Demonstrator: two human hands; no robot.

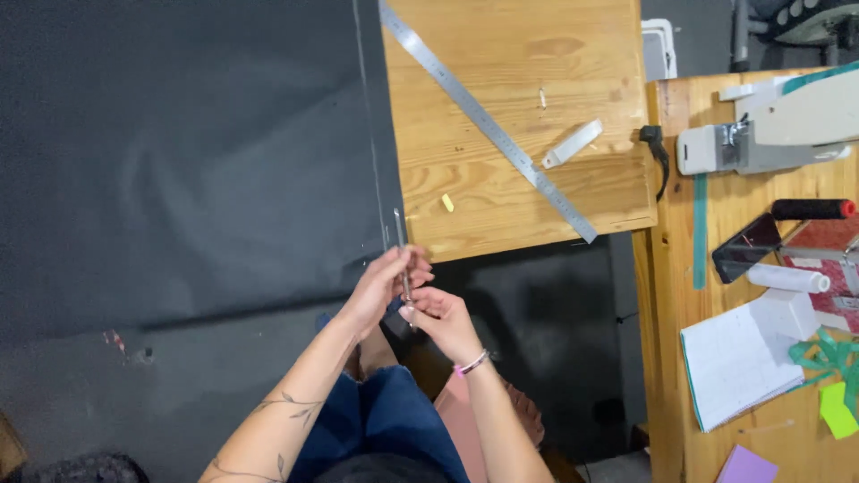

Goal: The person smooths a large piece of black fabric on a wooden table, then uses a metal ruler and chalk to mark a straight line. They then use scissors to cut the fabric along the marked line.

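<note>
My left hand and my right hand meet just below the near edge of a wooden table. Both are closed on a thin metal tool that points up towards the edge of a large dark grey sheet. The sheet covers the left part of the table and hangs over its front. A thin cut or scored line runs down the sheet near its right edge, ending close to the tool's tip.
A long steel ruler lies diagonally on the bare wood, with a small white strip and a yellow scrap near it. A second bench at right holds a sewing machine, a notebook, a white roll and coloured papers.
</note>
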